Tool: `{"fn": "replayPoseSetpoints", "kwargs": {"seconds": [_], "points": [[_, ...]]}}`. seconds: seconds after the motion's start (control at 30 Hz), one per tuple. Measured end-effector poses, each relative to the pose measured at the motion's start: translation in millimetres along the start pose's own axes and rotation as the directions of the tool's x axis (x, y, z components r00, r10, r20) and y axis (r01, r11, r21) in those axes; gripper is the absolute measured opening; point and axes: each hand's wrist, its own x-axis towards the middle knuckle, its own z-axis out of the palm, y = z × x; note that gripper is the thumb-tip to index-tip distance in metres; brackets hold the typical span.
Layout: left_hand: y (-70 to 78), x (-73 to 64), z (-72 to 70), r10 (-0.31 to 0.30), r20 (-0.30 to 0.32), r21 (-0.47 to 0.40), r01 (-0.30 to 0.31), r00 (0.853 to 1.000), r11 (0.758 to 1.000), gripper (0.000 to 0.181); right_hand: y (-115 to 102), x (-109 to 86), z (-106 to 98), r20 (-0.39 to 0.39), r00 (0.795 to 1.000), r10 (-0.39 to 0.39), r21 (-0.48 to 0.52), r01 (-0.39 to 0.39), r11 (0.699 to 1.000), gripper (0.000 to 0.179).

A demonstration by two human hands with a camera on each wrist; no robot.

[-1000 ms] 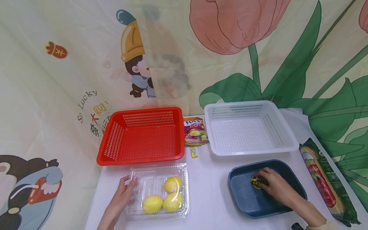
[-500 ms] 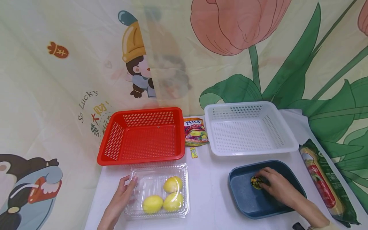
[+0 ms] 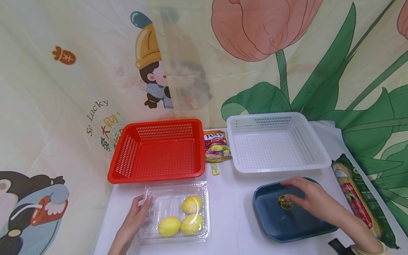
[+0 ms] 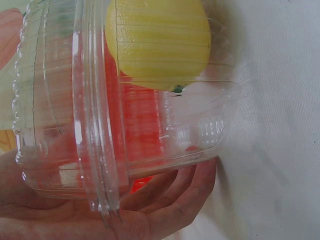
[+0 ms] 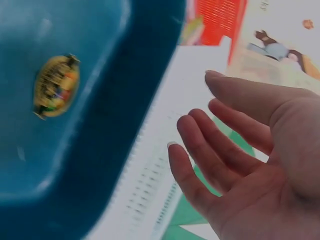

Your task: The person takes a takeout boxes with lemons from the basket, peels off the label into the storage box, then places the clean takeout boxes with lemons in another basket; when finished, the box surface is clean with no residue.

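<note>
A clear plastic clamshell box (image 3: 174,189) with three yellow lemons (image 3: 169,226) inside stands at the front left. My left hand (image 3: 135,216) grips its left side, thumb at the lid's edge; the left wrist view shows the fingers (image 4: 187,192) curled against the lower wall. At the front right is a dark blue tray (image 3: 280,228) with a round black and gold sticker (image 3: 285,202) on its bottom. Above the tray's right part hovers my right hand (image 3: 310,198), fingers loosely spread, holding nothing. The right wrist view has this hand (image 5: 250,160) outside the tray's rim.
Behind stand a red basket (image 3: 165,156) and a white basket (image 3: 274,147). Between them lie a bag of Fox's candy (image 3: 217,146) and one small wrapped candy (image 3: 215,169). A long green and red pack (image 3: 361,202) lies along the right edge.
My right hand has lifted from the tray's bottom and shifted right, its fingers spreading, and more of the sticker shows. The left hand and the box have stayed put.
</note>
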Motion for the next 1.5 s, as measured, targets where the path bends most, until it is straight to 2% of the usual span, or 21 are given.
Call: {"fn": "replayPoseSetpoints", "kwargs": {"seconds": [0.2, 0.53, 0.7, 1.0, 1.13, 1.27, 1.5], "points": [[-1.0, 1.5, 0.5, -0.034, 0.01, 0.008, 0.034, 0.999, 0.999, 0.094, 1, 16.7, -23, -0.105, 0.994, -0.017, -0.048, 0.012, 0.999, 0.04], [-0.6, 0.6, -0.2, -0.045, 0.017, 0.003, 0.044, 0.999, 0.999, 0.096, 18, 51.5, -56, -0.191, 0.981, 0.029, 0.03, -0.024, 0.999, 0.045], [-1.8, 0.8, -0.1, -0.045, 0.019, -0.001, 0.045, 0.999, 0.999, 0.096, 39, 65.1, -64, -0.205, 0.976, 0.073, 0.041, -0.066, 0.997, 0.043], [1.0, 2.1, -2.8, -0.034, 0.013, -0.002, 0.034, 0.999, 0.999, 0.095, 91, 85.0, -68, -0.283, 0.943, 0.175, 0.073, -0.161, 0.984, 0.04], [0.1, 2.2, -1.3, -0.032, 0.004, -0.013, 0.032, 0.999, 0.999, 0.092, 115, 88.6, -70, -0.27, 0.935, 0.23, 0.105, -0.209, 0.972, 0.045], [-1.2, 1.4, 0.0, -0.029, 0.002, -0.022, 0.029, 1.0, 0.999, 0.089, 135, 88.5, -70, -0.22, 0.926, 0.308, 0.172, -0.274, 0.946, 0.054], [-1.6, 1.1, 0.6, -0.028, -0.001, -0.02, 0.028, 1.0, 0.999, 0.085, 159, 85.8, -65, -0.148, 0.907, 0.395, 0.232, -0.356, 0.905, 0.063]]}}
